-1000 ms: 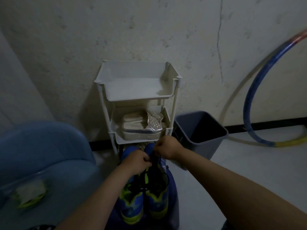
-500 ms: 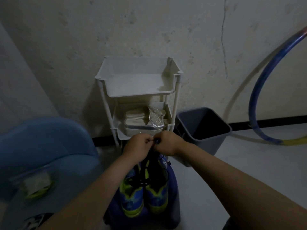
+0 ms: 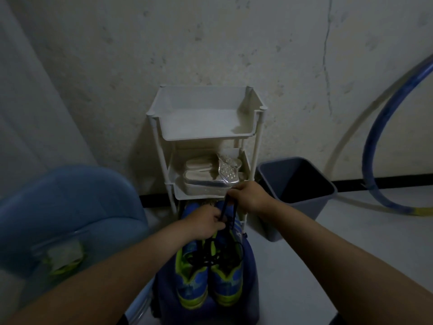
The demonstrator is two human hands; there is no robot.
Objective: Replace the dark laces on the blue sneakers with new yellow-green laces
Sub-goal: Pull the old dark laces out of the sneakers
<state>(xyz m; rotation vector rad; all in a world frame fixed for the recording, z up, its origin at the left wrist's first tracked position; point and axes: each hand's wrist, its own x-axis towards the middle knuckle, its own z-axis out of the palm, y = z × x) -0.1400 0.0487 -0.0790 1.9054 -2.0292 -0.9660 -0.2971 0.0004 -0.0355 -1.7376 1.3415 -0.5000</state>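
The blue sneakers [image 3: 208, 275] stand side by side, directly below my hands. My right hand [image 3: 248, 195], the higher, pinches the dark lace [image 3: 228, 207]. My left hand [image 3: 206, 221], lower and near it, grips the same lace above the sneakers.

- A white rack [image 3: 206, 137] is standing against the wall [image 3: 210, 43], holding pale shoes [image 3: 201, 178].
- A grey bin [image 3: 302, 212] is sitting just beside it.
- A blue hoop [image 3: 369, 146] is leaning rightward.
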